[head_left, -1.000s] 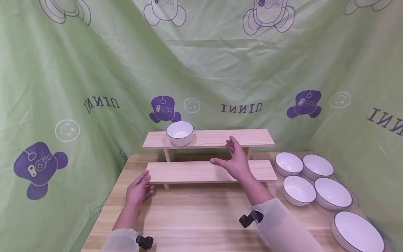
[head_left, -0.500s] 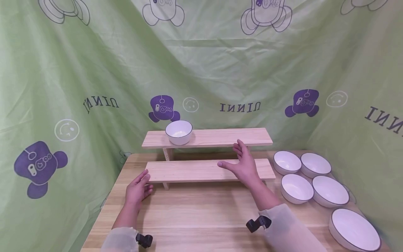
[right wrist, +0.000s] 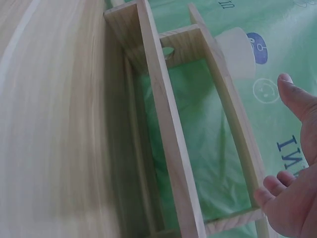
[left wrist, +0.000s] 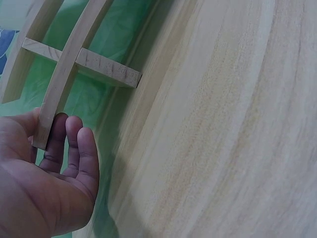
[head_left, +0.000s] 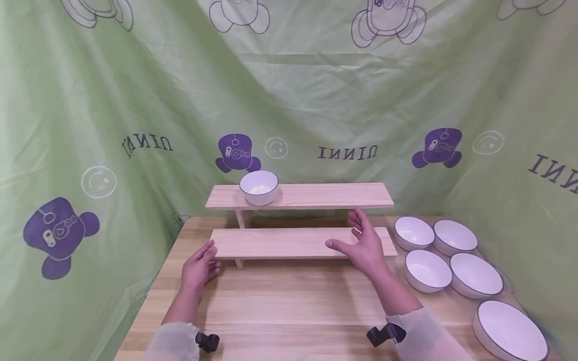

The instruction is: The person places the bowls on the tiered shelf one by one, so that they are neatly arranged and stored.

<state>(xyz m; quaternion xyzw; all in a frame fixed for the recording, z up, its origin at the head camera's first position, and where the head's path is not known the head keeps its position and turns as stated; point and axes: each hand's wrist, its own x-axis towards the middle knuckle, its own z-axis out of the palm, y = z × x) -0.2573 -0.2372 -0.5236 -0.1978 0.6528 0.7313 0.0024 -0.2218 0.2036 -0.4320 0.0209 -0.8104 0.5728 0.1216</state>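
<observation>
A two-tier wooden shelf (head_left: 298,243) stands on the table, its upper board behind and above the lower one. One white bowl (head_left: 259,188) with a dark rim sits toward the left of the upper board. My left hand (head_left: 196,267) holds the left end of the lower board, thumb on one face and fingers on the other, as the left wrist view shows at the board's end (left wrist: 45,126). Over the right part of the lower board hovers my right hand (head_left: 365,250), thumb spread away from the fingers, holding nothing. In the right wrist view this hand (right wrist: 292,198) is partly cut off.
Several white bowls stand on the table's right side, among them a small front-row bowl (head_left: 428,271) and a larger bowl (head_left: 511,331) near the corner. Green printed cloth (head_left: 298,100) hangs behind and at both sides. Bare wooden tabletop (head_left: 289,306) lies before the shelf.
My right hand has moved right and down, from near the upper board's front edge to over the lower board's right part. The left hand stays at the shelf's left end.
</observation>
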